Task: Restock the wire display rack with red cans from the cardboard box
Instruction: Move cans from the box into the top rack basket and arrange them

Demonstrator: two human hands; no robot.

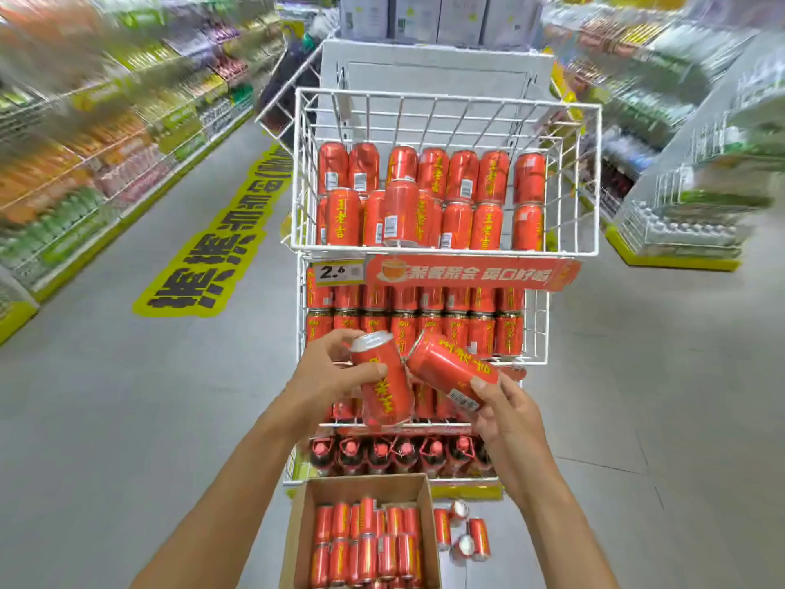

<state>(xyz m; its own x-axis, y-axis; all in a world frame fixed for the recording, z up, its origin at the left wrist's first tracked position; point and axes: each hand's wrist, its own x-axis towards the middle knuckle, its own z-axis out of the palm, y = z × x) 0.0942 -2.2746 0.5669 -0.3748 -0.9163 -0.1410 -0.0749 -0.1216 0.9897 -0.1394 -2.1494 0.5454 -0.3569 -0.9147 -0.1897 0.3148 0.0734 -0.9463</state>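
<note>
The white wire display rack stands ahead with several red cans lying in its top basket and more in the tiers below. My left hand grips one red can, tilted top up. My right hand grips a second red can, tilted toward the first; the two cans touch in front of the middle tier. The open cardboard box sits on the floor at the rack's foot, holding several red cans.
Several loose red cans lie on the floor right of the box. Bottles with red caps fill the lowest tier. Stocked shelves line both aisle sides. A yellow floor sticker lies to the left. A person stands behind the rack's left.
</note>
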